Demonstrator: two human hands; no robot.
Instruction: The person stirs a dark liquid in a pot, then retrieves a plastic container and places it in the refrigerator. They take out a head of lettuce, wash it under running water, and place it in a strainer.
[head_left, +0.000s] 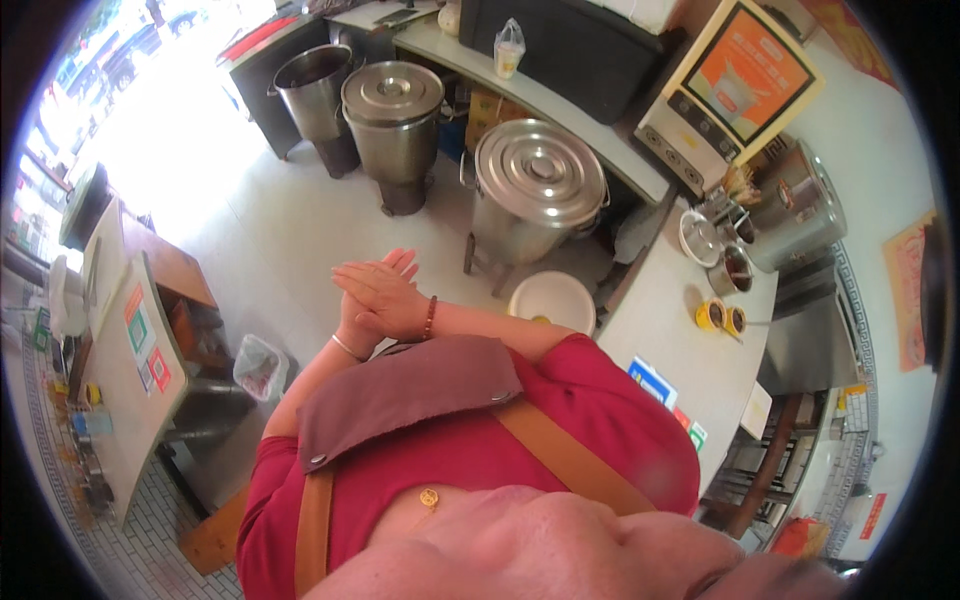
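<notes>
My hands are pressed together in front of my chest, palm against palm, with no object visible between them. My right hand (401, 301) lies on top with its back towards me, a red bead bracelet (430, 318) on its wrist. Beneath it is my left hand (355, 324), mostly covered, its fingertips showing past the right hand. A pale bangle (349, 349) circles the left wrist. Just below the hands is the folded-over top of a brown apron (412, 394). Nearest beyond them stands a large lidded steel stockpot (536, 225) on a low stand.
Another lidded steel pot (394, 139) and an uncovered pot (311, 97) stand farther off. A pale round tub (553, 296) sits by the right counter (649, 322), which holds steel containers (729, 270) and yellow cups (709, 315). A lined bin (260, 367) is beside the left table (161, 409).
</notes>
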